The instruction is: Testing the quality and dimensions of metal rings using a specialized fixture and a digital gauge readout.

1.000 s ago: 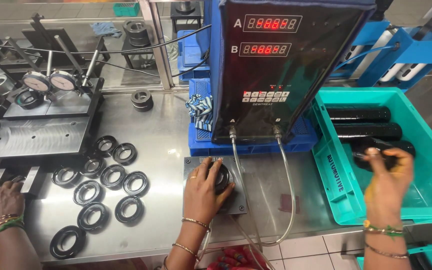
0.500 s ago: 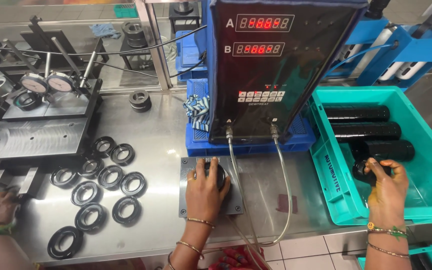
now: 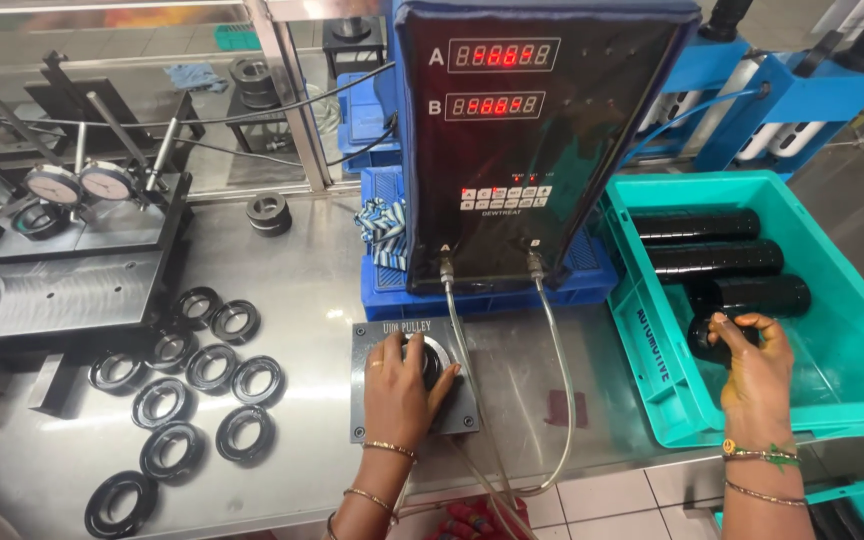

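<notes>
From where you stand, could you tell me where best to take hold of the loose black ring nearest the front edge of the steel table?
Probably by the rim of the black ring, from above: it lies flat, apart from the other black rings, its open centre giving fingers room.

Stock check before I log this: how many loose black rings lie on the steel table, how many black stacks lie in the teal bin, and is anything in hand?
Loose black rings on the table: 10
Black stacks in the teal bin: 3
Black piece gripped by the right hand: 1
Total: 14
</notes>
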